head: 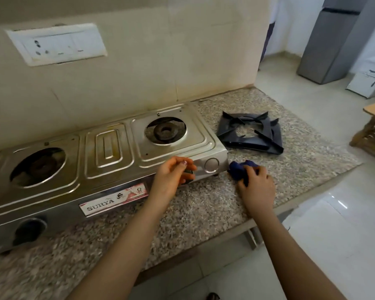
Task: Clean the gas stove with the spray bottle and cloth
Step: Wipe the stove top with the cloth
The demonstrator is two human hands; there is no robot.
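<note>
Two hands meet at the gas stove (108,148): right hand (258,189) grips the bunched cloth (237,167) just right of its front corner; left hand (171,176) pinches its knob (189,178)

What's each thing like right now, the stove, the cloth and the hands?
Gas stove: both burners bare, pan supports off.
Pan supports: stacked on the counter, right of the stove.
Cloth: bunched up on the counter, under the right hand.
Left hand: curled round the right knob.
Right hand: gripping the cloth.
</note>
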